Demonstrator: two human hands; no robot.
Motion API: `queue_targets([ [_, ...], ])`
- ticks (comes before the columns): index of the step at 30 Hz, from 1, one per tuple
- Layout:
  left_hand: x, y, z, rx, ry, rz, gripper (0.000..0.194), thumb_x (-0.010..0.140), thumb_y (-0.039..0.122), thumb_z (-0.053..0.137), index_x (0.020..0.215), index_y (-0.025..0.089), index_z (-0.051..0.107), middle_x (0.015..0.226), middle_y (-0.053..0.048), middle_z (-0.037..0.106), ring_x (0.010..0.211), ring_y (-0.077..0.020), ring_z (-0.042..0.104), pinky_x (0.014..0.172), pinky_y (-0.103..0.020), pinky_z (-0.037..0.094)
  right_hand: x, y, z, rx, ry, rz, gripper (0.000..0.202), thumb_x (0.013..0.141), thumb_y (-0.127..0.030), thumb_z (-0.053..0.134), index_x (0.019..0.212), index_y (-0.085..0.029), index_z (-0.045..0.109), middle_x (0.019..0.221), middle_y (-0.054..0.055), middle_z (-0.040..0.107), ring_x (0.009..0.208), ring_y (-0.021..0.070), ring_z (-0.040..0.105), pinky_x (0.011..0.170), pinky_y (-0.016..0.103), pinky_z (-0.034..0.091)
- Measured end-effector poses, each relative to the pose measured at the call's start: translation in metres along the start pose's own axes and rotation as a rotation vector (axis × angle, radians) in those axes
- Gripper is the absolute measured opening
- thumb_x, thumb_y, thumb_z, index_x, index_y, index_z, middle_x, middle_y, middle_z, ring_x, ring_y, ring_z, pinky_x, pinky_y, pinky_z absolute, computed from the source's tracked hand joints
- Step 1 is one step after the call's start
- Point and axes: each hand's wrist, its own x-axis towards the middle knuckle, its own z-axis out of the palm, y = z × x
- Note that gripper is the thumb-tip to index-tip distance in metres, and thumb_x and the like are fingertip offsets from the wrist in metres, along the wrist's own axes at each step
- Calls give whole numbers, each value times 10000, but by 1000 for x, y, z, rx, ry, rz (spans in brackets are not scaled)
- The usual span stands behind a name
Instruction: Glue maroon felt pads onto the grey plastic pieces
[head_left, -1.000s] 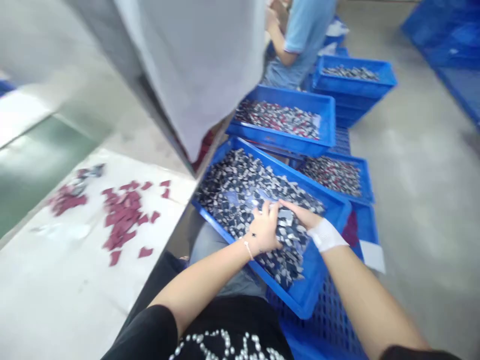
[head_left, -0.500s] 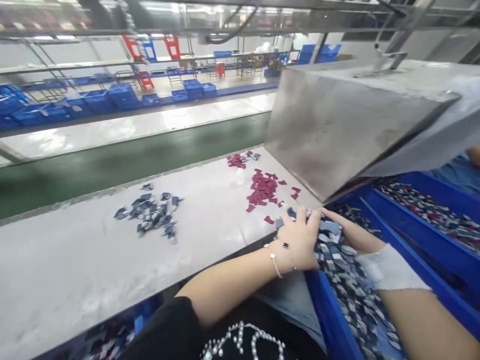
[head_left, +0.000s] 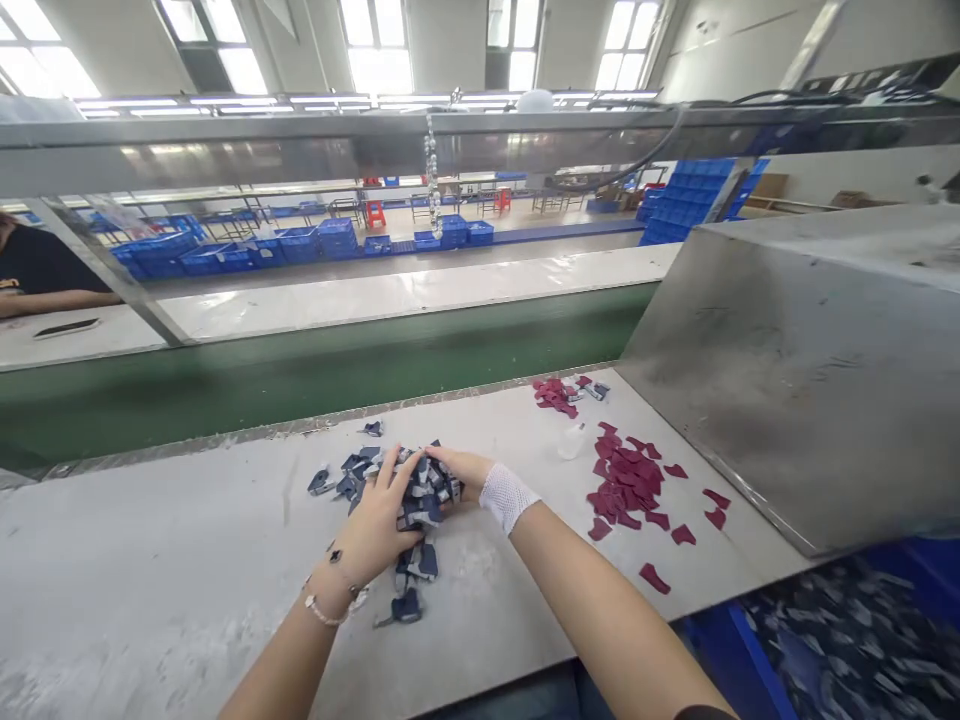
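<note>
My left hand [head_left: 379, 520], with bracelets at the wrist, curves its fingers over a handful of small dark blue and grey pieces [head_left: 429, 492]. From the other side my right hand [head_left: 466, 470], with a white mesh band [head_left: 507, 497] on the wrist, cups the same handful; its fingers are partly hidden. This handful is right at a loose pile of like pieces [head_left: 352, 475] on the white tabletop [head_left: 187, 560]. A few pieces [head_left: 407, 605] lie below the hands. Maroon flat pieces [head_left: 626, 480] are heaped to the right, out of reach of both hands' fingers.
A smaller maroon heap [head_left: 555, 395] lies farther back, beside a few grey pieces. The slanted metal housing [head_left: 757, 370] bounds the table at right. Below it stands a blue bin [head_left: 739, 650] of dark pieces. Beyond a green belt [head_left: 300, 380], a person's arm [head_left: 75, 300] rests at far left.
Both hands have moved left from the blue bin to the dark pile on the table, carrying a handful of dark blue and grey pieces. The view has shifted with them.
</note>
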Motion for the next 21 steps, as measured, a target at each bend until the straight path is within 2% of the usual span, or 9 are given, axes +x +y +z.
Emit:
queue_targets([
  [2,-12,-9,13,-5,102,6,788,886,227,575,1569,354,204,1672,-73,169,1417,-375,423,922,-422,560,3,-3,-4,-49,18,-11,395,977,-405,602,1301,-183,563,1277,100,610,1060,245,644,886,466,561],
  [4,-31,-8,34,61,269,3,671,958,332,515,1567,337,233,1665,-74,205,1483,-396,301,1014,-504,506,0,-5,-9,-118,43,-29,423,974,-402,605,1338,-195,542,1351,110,569,1141,272,610,943,505,531],
  [6,-49,0,59,154,413,-24,704,942,436,553,1565,281,265,1663,-110,203,1512,-443,182,1082,-609,408,-4,-8,-10,-205,48,-54,437,969,-387,614,1358,-207,532,1415,114,526,1211,293,570,994,538,495],
  [9,-64,9,92,277,476,28,715,890,494,619,1520,254,381,1624,-139,305,1493,-465,212,1132,-682,267,-9,-12,-8,-351,29,-117,431,961,-359,630,1361,-226,540,1454,108,500,1260,304,536,1043,558,454],
  [11,-65,9,101,331,503,38,633,887,457,637,1462,246,475,1580,-139,392,1472,-447,274,1146,-652,252,-17,-14,-11,-440,23,-170,426,955,-345,641,1354,-230,549,1465,104,494,1285,310,517,1068,567,428],
  [14,-61,0,99,402,546,67,481,889,371,651,1354,267,586,1511,-115,498,1425,-409,370,1150,-598,259,-48,-12,-32,-538,46,-222,438,958,-356,632,1365,-222,539,1483,108,480,1315,314,491,1093,581,391],
  [17,-59,-4,86,427,576,141,430,874,344,666,1292,254,617,1447,-105,567,1374,-382,439,1153,-558,257,-111,3,-72,-613,96,-206,417,985,-406,560,1345,-197,541,1363,108,585,1253,280,553,1091,536,394],
  [19,-56,4,76,385,602,200,432,866,339,674,1280,234,611,1393,-97,613,1323,-345,496,1139,-498,294,-162,19,-101,-679,147,-178,296,984,-449,510,1170,-256,634,1190,67,676,1151,245,613,1045,439,447],
  [21,-48,22,61,287,652,259,388,870,300,665,1250,240,616,1304,-78,671,1234,-294,573,1093,-437,361,-210,35,-123,-762,221,-155,226,942,-497,550,919,-306,670,958,46,703,960,236,668,898,395,522],
])
